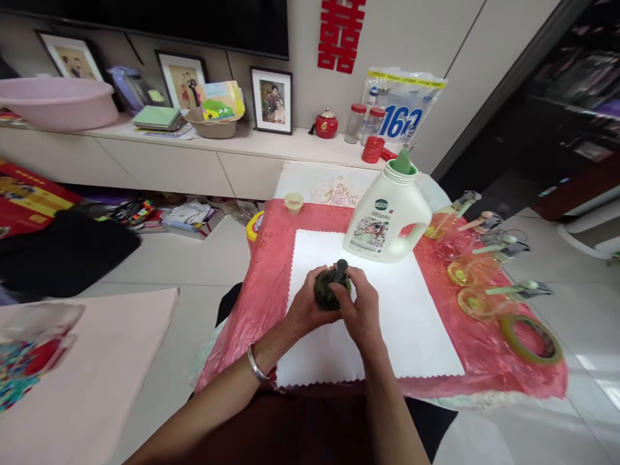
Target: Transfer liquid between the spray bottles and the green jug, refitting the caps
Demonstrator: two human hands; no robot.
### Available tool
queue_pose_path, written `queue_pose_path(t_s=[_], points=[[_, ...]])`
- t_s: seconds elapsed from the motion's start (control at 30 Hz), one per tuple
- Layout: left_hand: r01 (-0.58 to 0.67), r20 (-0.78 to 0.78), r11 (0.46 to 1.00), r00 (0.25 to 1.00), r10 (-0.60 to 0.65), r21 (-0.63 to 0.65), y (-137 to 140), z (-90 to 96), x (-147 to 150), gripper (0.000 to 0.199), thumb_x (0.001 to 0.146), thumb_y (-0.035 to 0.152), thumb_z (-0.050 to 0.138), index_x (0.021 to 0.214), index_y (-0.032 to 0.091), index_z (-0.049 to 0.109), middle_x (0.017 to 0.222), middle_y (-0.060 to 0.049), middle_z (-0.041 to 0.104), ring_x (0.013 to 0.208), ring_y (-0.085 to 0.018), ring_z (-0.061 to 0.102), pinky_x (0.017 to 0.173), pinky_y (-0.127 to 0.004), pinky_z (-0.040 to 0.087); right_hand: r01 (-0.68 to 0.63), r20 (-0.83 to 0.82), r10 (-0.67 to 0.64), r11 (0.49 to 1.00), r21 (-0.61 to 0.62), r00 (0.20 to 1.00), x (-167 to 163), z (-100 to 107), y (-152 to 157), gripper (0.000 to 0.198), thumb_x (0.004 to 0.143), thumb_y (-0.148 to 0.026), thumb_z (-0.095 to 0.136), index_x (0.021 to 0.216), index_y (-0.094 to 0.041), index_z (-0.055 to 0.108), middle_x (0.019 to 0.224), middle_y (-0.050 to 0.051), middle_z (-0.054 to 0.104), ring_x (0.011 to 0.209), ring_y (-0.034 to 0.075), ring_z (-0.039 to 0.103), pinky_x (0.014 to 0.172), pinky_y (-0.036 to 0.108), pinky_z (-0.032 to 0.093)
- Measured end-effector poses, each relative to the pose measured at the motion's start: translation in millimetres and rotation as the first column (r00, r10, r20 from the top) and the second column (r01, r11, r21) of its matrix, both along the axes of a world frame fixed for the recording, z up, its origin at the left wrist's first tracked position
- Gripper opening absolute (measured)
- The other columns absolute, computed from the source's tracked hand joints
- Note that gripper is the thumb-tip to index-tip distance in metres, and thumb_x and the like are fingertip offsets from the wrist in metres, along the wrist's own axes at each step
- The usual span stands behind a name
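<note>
Dark container (324, 292) over wht mat (411, 329), red-covered tbl (247, 303); framed pics (272, 100) nr TV (145, 22).

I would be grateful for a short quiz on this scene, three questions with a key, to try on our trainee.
1. True or false: the roll of tape lies on the red table cover.
2. How many framed pictures stand on the long white cabinet?
3. What is held between the left hand and the right hand?
a) the white jug
b) the dark container
c) the pink basin

Key: 1 true; 2 three; 3 b.
</note>
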State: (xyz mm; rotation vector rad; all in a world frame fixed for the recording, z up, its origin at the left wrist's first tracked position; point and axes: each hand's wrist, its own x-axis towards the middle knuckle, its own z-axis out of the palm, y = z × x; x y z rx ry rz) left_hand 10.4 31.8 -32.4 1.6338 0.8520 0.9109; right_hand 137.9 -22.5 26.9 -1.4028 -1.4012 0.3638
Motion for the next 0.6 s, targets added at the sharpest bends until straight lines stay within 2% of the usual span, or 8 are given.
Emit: queue_pose_path(t_s=[0.1, 0.27, 0.33, 0.43, 0.5, 0.6], points=[[0.02, -0.003, 0.999, 1.0, -0.02, -0.035, 1, 0.9, -3, 0.101, 0.058, 0.043, 0.09, 0.14, 0.02, 0.036, 0.138, -0.018, 0.059, 0.122, -0.037, 0.063, 0.103, -0.053, 0.053, 0.034, -0.009, -0.034, 0.999, 0.024, 0.999, -3, -2, 1, 0.024, 0.094, -0.025, 0.059, 0.117, -0.019, 0.063, 0.11, 0.002, 0.064, 0.101, 0.014, 0.06, 0.09, 0.027, 0.048], [0.058, 0.013, 0.997, 0.998, -0.057, -0.053, 2, 12.4, -15, 0.099, 0.062, 0.034, 0.088, 0.147, 0.024, 0.037, 0.151, -0.016, 0.048, 0.139, -0.037, 0.05, 0.114, -0.055, 0.044, 0.083, -0.03, -0.082, 0.996, 0.042, 0.996, -8, -4, 1, 0.024, 0.093, -0.028, 0.061, 0.114, -0.018, 0.064, 0.106, 0.003, 0.064, 0.099, 0.015, 0.06, 0.088, 0.028, 0.048], [0.067, 0.024, 0.997, 0.998, -0.066, -0.037, 1, 22.2, -21, 0.088, 0.068, 0.027, 0.083, 0.147, 0.027, 0.042, 0.152, -0.013, 0.049, 0.142, -0.035, 0.047, 0.119, -0.055, 0.039, 0.11, -0.039, -0.108, 0.993, 0.049, 0.993, -11, -4, 1, 0.023, 0.093, -0.029, 0.06, 0.113, -0.018, 0.065, 0.105, 0.004, 0.064, 0.098, 0.015, 0.06, 0.087, 0.028, 0.049], [0.049, 0.074, 0.999, 0.996, -0.048, -0.011, -2, 38.7, -26, 0.062, 0.076, 0.019, 0.07, 0.137, 0.026, 0.057, 0.144, -0.009, 0.058, 0.14, -0.031, 0.05, 0.123, -0.052, 0.035, 0.156, -0.049, -0.153, 0.986, 0.064, 0.987, -16, -5, 0, 0.022, 0.093, -0.03, 0.06, 0.11, -0.018, 0.065, 0.106, 0.005, 0.064, 0.099, 0.016, 0.059, 0.087, 0.029, 0.049], [0.024, 0.124, 0.999, 0.992, -0.018, -0.046, -5, 47.8, -26, 0.05, 0.08, 0.021, 0.066, 0.13, 0.024, 0.064, 0.138, -0.009, 0.062, 0.136, -0.029, 0.055, 0.121, -0.048, 0.038, 0.185, -0.051, -0.181, 0.98, 0.077, 0.982, -19, -6, -1, 0.021, 0.093, -0.03, 0.06, 0.109, -0.018, 0.065, 0.107, 0.006, 0.064, 0.1, 0.017, 0.059, 0.087, 0.029, 0.05], [-0.008, 0.132, 0.995, 0.991, 0.021, -0.101, -10, 56.4, -22, 0.044, 0.083, 0.032, 0.069, 0.125, 0.022, 0.066, 0.131, -0.01, 0.067, 0.127, -0.029, 0.061, 0.113, -0.044, 0.046, 0.216, -0.05, -0.212, 0.971, 0.101, 0.976, -23, -9, 0, 0.021, 0.093, -0.03, 0.058, 0.109, -0.018, 0.064, 0.106, 0.006, 0.064, 0.1, 0.017, 0.059, 0.087, 0.029, 0.05]])
